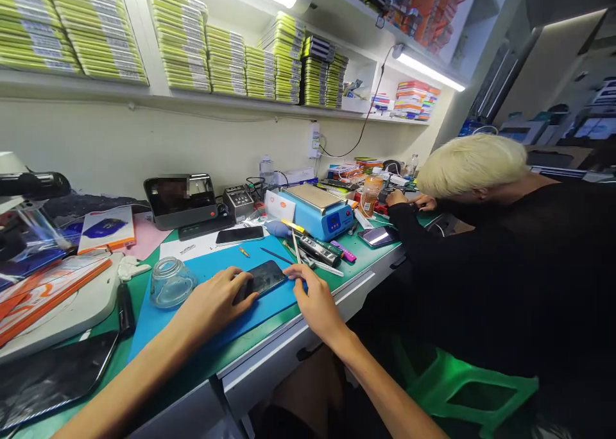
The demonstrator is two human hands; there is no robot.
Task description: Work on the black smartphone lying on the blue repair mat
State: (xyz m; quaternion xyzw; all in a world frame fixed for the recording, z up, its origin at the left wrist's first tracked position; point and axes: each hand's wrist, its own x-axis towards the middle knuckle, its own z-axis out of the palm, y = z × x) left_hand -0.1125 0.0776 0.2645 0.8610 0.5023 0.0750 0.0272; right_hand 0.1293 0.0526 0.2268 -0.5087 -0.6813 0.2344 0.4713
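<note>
A dark-screened smartphone point(265, 277) lies face up on a blue mat point(216, 262), with smudges on its glass. My left hand point(219, 300) grips its left end, thumb along the near edge and fingers over the far edge. At the opposite end, my right hand point(315, 301) has curled fingers at the phone's corner; whether something small is between them cannot be made out. A dark thin stick tool point(276, 255) and a small orange-and-yellow piece point(244, 252) lie just behind the phone. Left of my left hand stands a clear glass jar point(171, 284).
Behind the mat are a blue heating plate machine point(315, 211), another phone point(239, 235) and a tilted-screen device point(181, 198). Several tools point(317, 249) lie to the right. A large dark tablet point(52, 378) lies front left. A co-worker point(481, 233) leans over the bench at right.
</note>
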